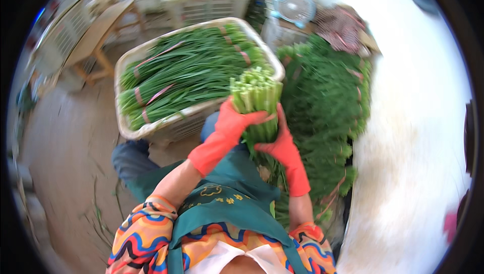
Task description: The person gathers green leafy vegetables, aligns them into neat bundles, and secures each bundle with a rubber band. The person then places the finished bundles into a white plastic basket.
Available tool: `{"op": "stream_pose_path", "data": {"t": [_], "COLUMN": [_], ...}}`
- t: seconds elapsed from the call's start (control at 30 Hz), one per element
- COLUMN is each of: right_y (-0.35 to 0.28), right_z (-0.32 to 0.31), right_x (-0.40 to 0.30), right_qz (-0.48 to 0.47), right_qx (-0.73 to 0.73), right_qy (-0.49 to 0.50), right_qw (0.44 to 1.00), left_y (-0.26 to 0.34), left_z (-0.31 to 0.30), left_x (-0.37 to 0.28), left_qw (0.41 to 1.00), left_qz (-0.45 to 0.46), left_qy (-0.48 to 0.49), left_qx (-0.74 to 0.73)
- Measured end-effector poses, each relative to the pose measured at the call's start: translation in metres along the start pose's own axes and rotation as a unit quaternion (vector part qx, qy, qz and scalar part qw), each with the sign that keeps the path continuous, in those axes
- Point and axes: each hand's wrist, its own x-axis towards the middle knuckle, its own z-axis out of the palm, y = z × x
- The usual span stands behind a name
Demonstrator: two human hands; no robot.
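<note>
My left hand (pixel 245 117), in a red rubber glove, is closed around a thick bunch of green stalks (pixel 257 92) with its pale cut ends facing up. The fingers of my right hand (pixel 278 138), gloved the same way, hold that bunch from the other side, lower down. The leafy part hangs toward my lap and is partly hidden. Just beyond, a white plastic crate (pixel 126 132) holds long green leafy bundles (pixel 189 62) tied with pink bands. More banded bundles (pixel 321 92) are piled to the right of my hands.
A second crate (pixel 208 5) of greens stands behind the first. A blue fan (pixel 295 5) and a checked cloth (pixel 338 26) lie beyond the pile. At the left are a wooden bench (pixel 94 28) and another crate (pixel 68 36). Loose stalks (pixel 100 213) litter the floor.
</note>
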Motion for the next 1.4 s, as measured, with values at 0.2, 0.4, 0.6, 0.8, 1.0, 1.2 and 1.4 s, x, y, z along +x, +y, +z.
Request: {"op": "stream_pose_path", "data": {"t": [0.2,0.4,0.6,0.8,1.0,1.2,1.4], "right_y": [0.014,-0.050,-0.150,-0.101,0.014,0.010,0.006], "right_z": [0.073,0.055,0.134,0.309,0.375,0.370,0.369], "right_x": [0.037,0.127,0.264,0.332,0.328,0.332,0.337], "right_qz": [-0.009,-0.078,-0.260,-0.238,-0.203,-0.201,-0.274], "right_qx": [-0.118,-0.369,-0.525,-0.561,-0.531,-0.543,-0.507], "right_qy": [0.016,-0.014,-0.131,-0.337,-0.391,-0.402,-0.406], "right_qw": [0.993,0.926,0.800,0.718,0.724,0.709,0.709], "left_y": [0.005,0.053,0.029,0.022,0.027,0.025,0.088], "left_z": [-0.042,-0.164,-0.321,-0.303,-0.308,-0.305,-0.338], "left_x": [-0.005,0.032,0.074,0.065,0.063,0.063,0.101], "left_qw": [0.989,0.954,0.608,0.620,0.638,0.671,0.624], "left_qz": [0.012,0.136,0.158,0.189,0.138,0.261,0.360], "left_qy": [0.131,0.116,0.335,0.327,0.328,0.345,0.313], "left_qx": [-0.061,0.242,0.702,0.688,0.683,0.602,0.619]}}
